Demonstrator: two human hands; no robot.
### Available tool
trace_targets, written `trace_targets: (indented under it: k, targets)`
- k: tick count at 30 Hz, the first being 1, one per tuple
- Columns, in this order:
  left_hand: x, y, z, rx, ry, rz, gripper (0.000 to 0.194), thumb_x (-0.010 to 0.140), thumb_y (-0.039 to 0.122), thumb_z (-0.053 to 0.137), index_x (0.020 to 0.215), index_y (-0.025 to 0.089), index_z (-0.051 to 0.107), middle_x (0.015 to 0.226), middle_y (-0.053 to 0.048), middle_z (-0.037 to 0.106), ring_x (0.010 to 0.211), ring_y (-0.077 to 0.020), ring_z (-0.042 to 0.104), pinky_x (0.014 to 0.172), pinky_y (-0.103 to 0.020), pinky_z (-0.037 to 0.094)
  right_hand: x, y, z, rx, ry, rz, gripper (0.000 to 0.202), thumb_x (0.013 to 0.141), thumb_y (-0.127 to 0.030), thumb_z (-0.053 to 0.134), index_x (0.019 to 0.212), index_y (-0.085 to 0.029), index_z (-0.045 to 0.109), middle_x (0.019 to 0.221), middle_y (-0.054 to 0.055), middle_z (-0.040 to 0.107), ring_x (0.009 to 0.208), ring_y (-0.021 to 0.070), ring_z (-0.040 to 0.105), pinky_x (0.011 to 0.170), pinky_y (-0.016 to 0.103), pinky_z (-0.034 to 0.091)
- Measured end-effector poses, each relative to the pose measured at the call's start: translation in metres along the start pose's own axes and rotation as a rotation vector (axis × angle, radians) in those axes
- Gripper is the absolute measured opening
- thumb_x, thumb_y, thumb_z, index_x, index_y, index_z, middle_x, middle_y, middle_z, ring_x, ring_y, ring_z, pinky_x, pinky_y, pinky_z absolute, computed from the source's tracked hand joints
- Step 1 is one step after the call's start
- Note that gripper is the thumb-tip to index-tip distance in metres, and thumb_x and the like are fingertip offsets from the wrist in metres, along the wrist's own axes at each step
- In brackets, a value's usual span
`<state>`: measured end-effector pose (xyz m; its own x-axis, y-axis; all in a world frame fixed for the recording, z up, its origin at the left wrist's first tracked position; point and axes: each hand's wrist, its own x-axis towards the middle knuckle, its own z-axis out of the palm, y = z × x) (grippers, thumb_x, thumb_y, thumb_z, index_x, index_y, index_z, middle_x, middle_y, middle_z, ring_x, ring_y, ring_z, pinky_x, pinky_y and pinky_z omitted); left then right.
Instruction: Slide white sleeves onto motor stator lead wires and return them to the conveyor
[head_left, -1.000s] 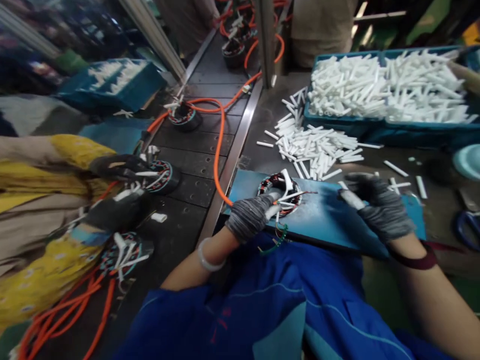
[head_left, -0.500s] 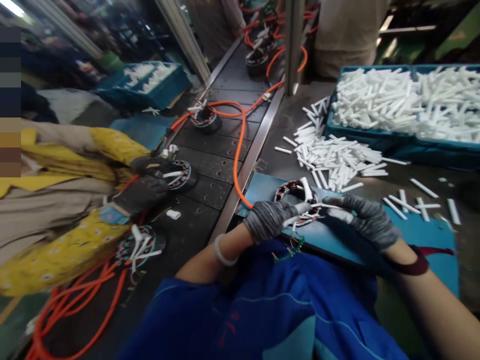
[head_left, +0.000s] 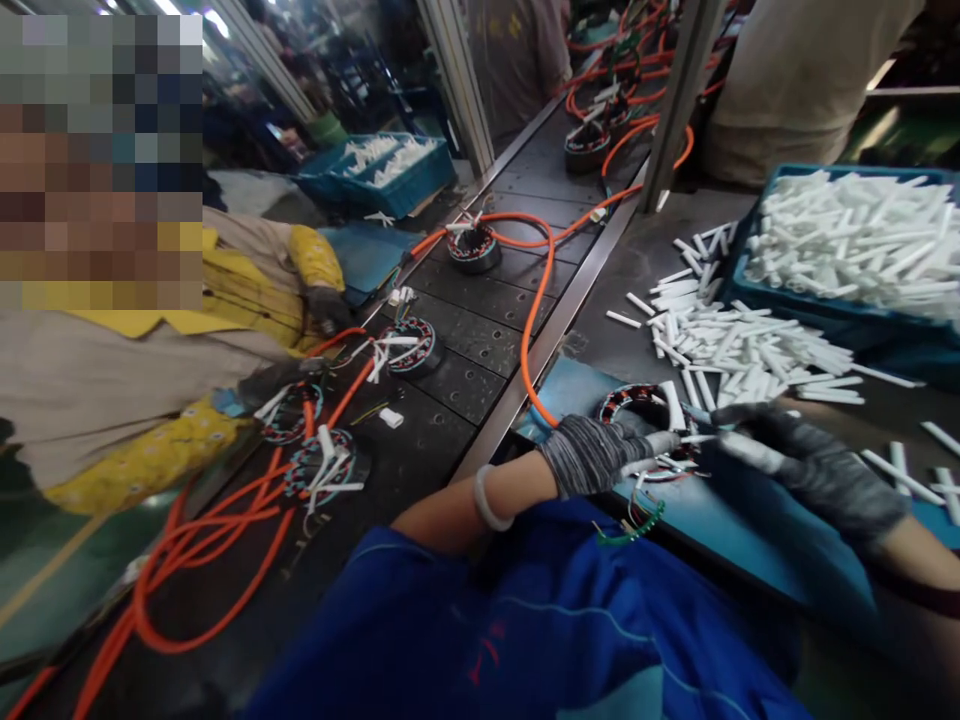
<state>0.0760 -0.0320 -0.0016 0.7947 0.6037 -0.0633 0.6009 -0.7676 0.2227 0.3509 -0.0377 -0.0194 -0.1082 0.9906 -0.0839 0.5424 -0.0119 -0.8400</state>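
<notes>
In a grey knit glove with whitish fingertips, my left hand [head_left: 596, 455] is closed at the near side of a motor stator [head_left: 622, 398]. Its fingers pinch one end of a thin white piece, a sleeve or a covered lead [head_left: 699, 438]. My right hand [head_left: 817, 470], gloved alike, pinches the other end from the right. The stator is a ring with red and black windings, lying on a blue mat [head_left: 720, 520]. A thicker white sleeve [head_left: 673, 407] sticks up from its rim, and a green strip with thin wires [head_left: 634, 528] hangs off the near side.
Loose white sleeves [head_left: 750, 350] lie heaped beyond the mat, before a blue bin [head_left: 832, 320] full of them. On my left runs a conveyor [head_left: 480, 385] with stators [head_left: 474, 248] and orange cables [head_left: 527, 340]. Across it stands a co-worker in yellow sleeves [head_left: 255, 310].
The view has swung left, so everything sits further right. My right hand has drawn slightly back. The co-worker's hands have left one stator, and one now touches another ring at the lower left.
</notes>
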Motion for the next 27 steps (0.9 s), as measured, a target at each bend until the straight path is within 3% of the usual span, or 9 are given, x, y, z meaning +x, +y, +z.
trace_targets:
  k: [4, 9, 12, 14, 16, 18, 22, 24, 27]
  targets:
    - [0.002, 0.003, 0.004, 0.035, -0.007, -0.023, 0.047, 0.109, 0.033, 0.035, 0.154, 0.024, 0.047, 0.115, -0.009, 0.073, 0.089, -0.0224, 0.074, 0.057, -0.027, 0.046, -0.010, 0.007, 0.000, 0.000, -0.026, 0.059, 0.049, 0.075, -0.074, 0.067, 0.087, -0.028, 0.080, 0.085, 0.008, 0.079, 0.077, 0.0301, 0.073, 0.068, 0.040, 0.061]
    - [0.004, 0.009, 0.006, 0.038, -0.083, -0.104, 0.051, 0.109, 0.031, 0.030, 0.159, 0.028, 0.038, 0.122, -0.011, 0.071, 0.093, -0.0244, 0.074, 0.061, -0.029, 0.051, -0.024, -0.003, 0.028, -0.483, 0.245, -0.109, 0.058, 0.096, -0.065, 0.043, 0.107, -0.023, 0.080, 0.093, 0.012, 0.079, 0.082, 0.0338, 0.074, 0.070, 0.045, 0.057]
    - [0.003, 0.007, 0.002, -0.064, -0.047, -0.126, 0.049, 0.108, 0.036, 0.037, 0.157, 0.028, 0.042, 0.133, -0.010, 0.068, 0.109, -0.0231, 0.071, 0.077, -0.029, 0.057, -0.034, -0.014, 0.036, -0.687, 0.340, -0.201, 0.053, 0.102, -0.053, 0.037, 0.118, -0.020, 0.077, 0.099, 0.015, 0.078, 0.085, 0.0334, 0.073, 0.072, 0.044, 0.055]
    - [0.001, 0.003, -0.003, -0.176, 0.006, -0.064, 0.051, 0.106, 0.043, 0.046, 0.154, 0.027, 0.045, 0.141, -0.008, 0.064, 0.122, -0.0211, 0.065, 0.094, -0.029, 0.056, -0.043, -0.019, 0.034, -0.690, 0.388, -0.166, 0.054, 0.102, -0.054, 0.040, 0.124, -0.018, 0.074, 0.103, 0.017, 0.077, 0.090, 0.0345, 0.073, 0.076, 0.045, 0.055]
    - [-0.003, -0.001, -0.006, -0.239, 0.033, 0.008, 0.053, 0.102, 0.047, 0.054, 0.151, 0.026, 0.050, 0.142, -0.006, 0.063, 0.125, -0.0200, 0.064, 0.099, -0.028, 0.055, -0.054, -0.022, 0.030, -0.601, 0.439, -0.070, 0.058, 0.100, -0.059, 0.042, 0.124, -0.016, 0.072, 0.106, 0.018, 0.077, 0.095, 0.0361, 0.073, 0.080, 0.047, 0.057]
    - [-0.006, -0.004, -0.006, -0.218, 0.027, 0.047, 0.050, 0.100, 0.045, 0.058, 0.147, 0.027, 0.055, 0.141, -0.006, 0.063, 0.120, -0.0202, 0.066, 0.095, -0.028, 0.057, -0.064, -0.023, 0.031, -0.446, 0.368, 0.025, 0.055, 0.098, -0.062, 0.044, 0.112, -0.020, 0.076, 0.100, 0.014, 0.079, 0.091, 0.0343, 0.075, 0.079, 0.045, 0.059]
    - [-0.007, -0.007, -0.003, -0.140, 0.006, 0.080, 0.038, 0.102, 0.029, 0.054, 0.139, 0.029, 0.062, 0.142, -0.002, 0.064, 0.120, -0.0168, 0.068, 0.092, -0.025, 0.058, -0.071, -0.022, 0.052, -0.017, -0.011, 0.042, 0.042, 0.092, -0.061, 0.054, 0.103, -0.028, 0.078, 0.096, 0.005, 0.081, 0.086, 0.0279, 0.077, 0.077, 0.039, 0.062]
    - [-0.006, -0.007, -0.002, -0.118, 0.013, 0.084, 0.038, 0.102, 0.030, 0.053, 0.139, 0.029, 0.062, 0.140, -0.001, 0.067, 0.120, -0.0155, 0.068, 0.092, -0.023, 0.058, -0.066, -0.021, 0.061, 0.111, -0.049, 0.060, 0.044, 0.091, -0.061, 0.055, 0.107, -0.028, 0.077, 0.104, 0.005, 0.081, 0.093, 0.0278, 0.077, 0.083, 0.040, 0.062]
    - [-0.006, -0.006, -0.003, -0.075, 0.026, 0.083, 0.041, 0.103, 0.031, 0.052, 0.143, 0.030, 0.058, 0.137, -0.002, 0.068, 0.119, -0.0163, 0.069, 0.089, -0.024, 0.059, -0.060, -0.019, 0.061, 0.098, -0.039, 0.184, 0.049, 0.090, -0.066, 0.054, 0.103, -0.025, 0.077, 0.101, 0.008, 0.081, 0.091, 0.0278, 0.076, 0.084, 0.042, 0.061]
